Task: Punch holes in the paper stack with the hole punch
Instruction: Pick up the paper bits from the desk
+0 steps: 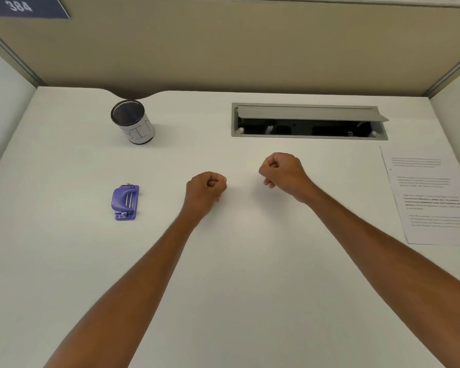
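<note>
So the paper stack (430, 197) is way over at the right edge of the bench (237, 288), printed side up, partly running out of view. Looks like a thin stack, so I'd guess it's light and floppy, and the sheets will probably slide against each other if you drag them by one corner. Best bet is pinching it along the near left edge with a flat thumb on top, or sliding the whole thing with a flat palm and squaring the edges before it goes in the punch.

The hole punch (125, 201) is the little purple one on the left side, well apart from the paper, lying flat on its base. Seems like rigid plastic with metal bits, compact, probably a bit of heft for its size. Easy to grab across the body from above, and it'll want a firm press on the lever.

Both hands are out over the middle of the bench between the two things. Left hand (206, 188) and right hand (282, 172) are both curled into loose fists, fingers tucked in, holding nothing, forearms stretched straight forward. Right hand sits a bit further forward than the left. Neither is touching the punch or the paper.

Farther back there's a mesh cup (132, 122) and an open cable hatch (308, 122).
</note>
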`<state>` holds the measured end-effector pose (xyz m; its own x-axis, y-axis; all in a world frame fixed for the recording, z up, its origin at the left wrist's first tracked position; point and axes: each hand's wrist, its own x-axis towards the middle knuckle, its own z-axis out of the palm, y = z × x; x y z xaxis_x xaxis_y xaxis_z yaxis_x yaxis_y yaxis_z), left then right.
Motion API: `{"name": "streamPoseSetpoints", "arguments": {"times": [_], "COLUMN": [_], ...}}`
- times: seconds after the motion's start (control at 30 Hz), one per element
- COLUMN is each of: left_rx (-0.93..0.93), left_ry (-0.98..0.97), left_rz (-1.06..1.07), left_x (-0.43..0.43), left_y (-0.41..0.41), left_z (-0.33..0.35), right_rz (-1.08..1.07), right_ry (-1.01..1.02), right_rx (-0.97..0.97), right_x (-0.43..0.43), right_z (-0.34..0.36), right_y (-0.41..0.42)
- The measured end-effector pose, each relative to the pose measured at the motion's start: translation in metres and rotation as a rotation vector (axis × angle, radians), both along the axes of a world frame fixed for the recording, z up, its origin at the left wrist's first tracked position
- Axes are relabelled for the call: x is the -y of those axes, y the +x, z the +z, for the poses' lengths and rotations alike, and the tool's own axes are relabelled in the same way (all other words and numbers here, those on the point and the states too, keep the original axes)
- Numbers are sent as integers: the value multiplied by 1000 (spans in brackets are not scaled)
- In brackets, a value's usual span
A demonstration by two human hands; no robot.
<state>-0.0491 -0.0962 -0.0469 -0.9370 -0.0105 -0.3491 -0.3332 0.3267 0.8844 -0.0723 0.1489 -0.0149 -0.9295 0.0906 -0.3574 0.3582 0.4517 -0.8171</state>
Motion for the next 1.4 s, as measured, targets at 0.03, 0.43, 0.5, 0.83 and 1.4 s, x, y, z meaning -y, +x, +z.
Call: {"name": "streamPoseSetpoints", "arguments": {"times": [0.03, 0.43, 0.5, 0.83, 1.4], "left_rx": [-22, -314, -310, -227, -203], "left_ry": [-4, -155, -162, -244, -194], "left_rz": [21, 300, 335, 256, 253], "left_x": [10, 165, 186, 234, 237], "left_y": [-5, -105, -125, -177, -180], "left_z": [6, 79, 82, 61, 49], "right_rz": [28, 302, 315, 425, 409], "right_ry": [-7, 19, 63, 337, 373], "right_rx": [-18, -231, -257, -269, -277], "right_x": [14, 214, 241, 310, 306], "right_z": [5, 64, 67, 56, 50], "right_y": [-8, -124, -143, -193, -195]}}
